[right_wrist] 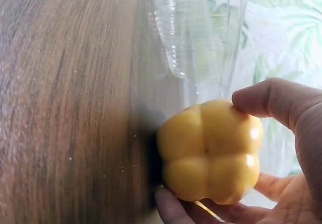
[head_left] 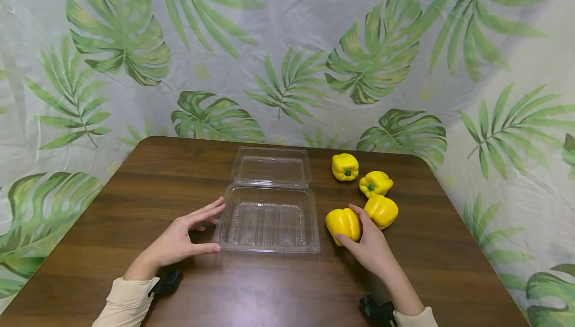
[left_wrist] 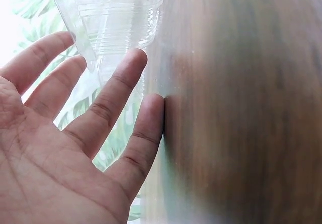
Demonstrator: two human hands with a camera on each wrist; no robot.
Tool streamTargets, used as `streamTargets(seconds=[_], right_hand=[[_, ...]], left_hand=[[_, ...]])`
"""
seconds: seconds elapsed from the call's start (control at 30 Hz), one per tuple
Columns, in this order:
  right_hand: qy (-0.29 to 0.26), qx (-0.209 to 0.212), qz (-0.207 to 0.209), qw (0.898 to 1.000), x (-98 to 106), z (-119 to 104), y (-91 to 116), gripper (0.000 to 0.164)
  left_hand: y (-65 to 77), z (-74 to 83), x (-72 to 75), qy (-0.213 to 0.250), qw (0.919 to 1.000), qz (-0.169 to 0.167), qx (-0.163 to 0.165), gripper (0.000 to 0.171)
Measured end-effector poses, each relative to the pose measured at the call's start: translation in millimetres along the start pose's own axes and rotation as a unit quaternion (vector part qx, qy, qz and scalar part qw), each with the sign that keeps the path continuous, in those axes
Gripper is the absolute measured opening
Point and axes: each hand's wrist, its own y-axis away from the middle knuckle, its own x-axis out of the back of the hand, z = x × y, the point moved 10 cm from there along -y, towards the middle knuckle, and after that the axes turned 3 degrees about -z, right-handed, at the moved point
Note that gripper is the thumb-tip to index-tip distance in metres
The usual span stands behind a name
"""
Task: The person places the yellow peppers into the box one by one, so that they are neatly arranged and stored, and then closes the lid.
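Note:
A clear plastic clamshell box (head_left: 269, 248) lies with its lid (head_left: 271, 150) folded back behind it. At its left edge is my left hand (head_left: 181, 239), fingers spread and fairly straight; in the left wrist view, fingertips (left_wrist: 136, 58) reach the clear box's rim. To the right of the box, my right hand (head_left: 370, 249) grips a yellow bell pepper (head_left: 343, 224) between thumb and fingers. The right wrist view shows this bell pepper (right_wrist: 209, 151) lobed end on, close to the tabletop; whether it touches the wood I cannot tell.
More yellow bell peppers sit at the right: one (head_left: 383, 212) just behind my right hand, one (head_left: 376, 183) farther back, and another (head_left: 345, 166) near the far edge. The dark wooden table (head_left: 251, 292) meets a leaf-print curtain (head_left: 287, 67) behind.

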Motion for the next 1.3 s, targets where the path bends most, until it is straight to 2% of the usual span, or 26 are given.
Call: streamTargets(seconds=[0.53,0.87,1.3], right_hand=[[-0.047,-0.012,-0.011,0.999,-5,6,-9,0.089],[-0.056,-0.003,-0.007,0.998,2,5,-8,0.084],[-0.049,0.012,-0.007,0.999,16,-8,-8,0.083]], left_hand=[[2.5,-2.0,2.6,0.006,1.0000,0.005,0.002,0.084],[1.1,-2.3,1.5,0.008,1.0000,0.005,-0.003,0.084],[0.5,0.1,1.6,0.006,1.0000,0.005,-0.004,0.084]])
